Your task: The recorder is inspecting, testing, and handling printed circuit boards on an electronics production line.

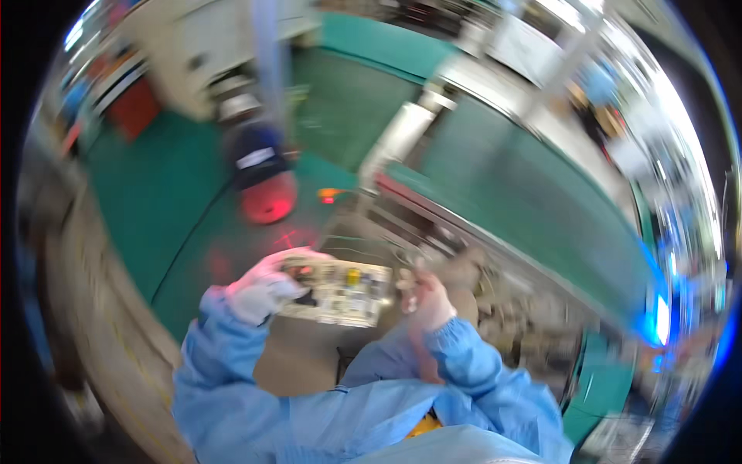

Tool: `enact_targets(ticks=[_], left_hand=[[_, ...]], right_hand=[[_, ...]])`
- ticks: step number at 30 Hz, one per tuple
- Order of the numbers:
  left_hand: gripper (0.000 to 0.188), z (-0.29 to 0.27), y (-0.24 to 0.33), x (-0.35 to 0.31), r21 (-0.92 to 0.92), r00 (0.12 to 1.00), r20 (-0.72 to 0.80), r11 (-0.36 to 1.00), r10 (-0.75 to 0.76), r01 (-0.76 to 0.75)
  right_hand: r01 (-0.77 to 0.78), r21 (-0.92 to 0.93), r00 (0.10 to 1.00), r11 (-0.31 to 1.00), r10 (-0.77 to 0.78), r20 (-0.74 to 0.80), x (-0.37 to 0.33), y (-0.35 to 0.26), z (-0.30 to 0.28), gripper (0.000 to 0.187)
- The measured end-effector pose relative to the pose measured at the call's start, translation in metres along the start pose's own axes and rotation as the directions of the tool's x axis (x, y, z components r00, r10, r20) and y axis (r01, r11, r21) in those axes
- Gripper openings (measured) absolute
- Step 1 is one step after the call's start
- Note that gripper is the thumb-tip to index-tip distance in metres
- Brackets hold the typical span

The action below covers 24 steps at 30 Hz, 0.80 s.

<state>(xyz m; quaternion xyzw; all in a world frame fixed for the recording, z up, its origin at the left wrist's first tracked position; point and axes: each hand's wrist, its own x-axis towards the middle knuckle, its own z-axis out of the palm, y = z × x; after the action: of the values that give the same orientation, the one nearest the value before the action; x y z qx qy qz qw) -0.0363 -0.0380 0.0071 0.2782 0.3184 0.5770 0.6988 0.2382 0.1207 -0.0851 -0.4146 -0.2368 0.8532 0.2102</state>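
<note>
A pale circuit board with many small parts and a yellow component is in my left hand, which wears a white glove and grips the board's left end. My right hand is just beyond the board's right edge, apart from it. Its fingers are loosely bent and spread, with pale coverings on the tips, and I see nothing held in them. Ahead of the left hand stands a dark scanner-like device with a glowing red front, throwing a red cross onto the green mat. Motion blurs the picture.
The green-matted bench lies to the left and ahead, with a black cable across it. A small orange object sits right of the device. A conveyor with a green belt runs along the right. A grey post rises behind the device.
</note>
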Motion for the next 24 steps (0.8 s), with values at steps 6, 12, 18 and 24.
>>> enact_targets(ticks=[6, 12, 18, 24], left_hand=[[0.052, -0.018, -0.005, 0.0, 0.288, 0.986, -0.093, 0.951, 0.141, -0.109], [0.06, -0.03, -0.017, -0.001, 0.241, 0.953, -0.267, 0.967, 0.142, -0.077], [0.068, -0.048, -0.014, -0.005, 0.13, 0.952, -0.292, 0.99, 0.088, -0.052], [0.06, -0.01, -0.05, 0.015, 0.179, 0.889, -0.434, 0.981, 0.147, -0.075]], right_hand=[[0.015, -0.347, 0.987, 0.938, -0.07, -0.144, -0.062, 0.015, -0.069, 0.046], [0.063, -0.719, 0.952, 0.692, -0.258, -0.164, -0.151, 0.005, -0.128, 0.06], [-0.034, -0.888, 0.935, 0.458, -0.3, -0.19, -0.287, -0.05, -0.139, 0.056], [0.001, -0.71, 0.784, 0.704, -0.441, -0.437, -0.4, -0.098, -0.203, 0.037]])
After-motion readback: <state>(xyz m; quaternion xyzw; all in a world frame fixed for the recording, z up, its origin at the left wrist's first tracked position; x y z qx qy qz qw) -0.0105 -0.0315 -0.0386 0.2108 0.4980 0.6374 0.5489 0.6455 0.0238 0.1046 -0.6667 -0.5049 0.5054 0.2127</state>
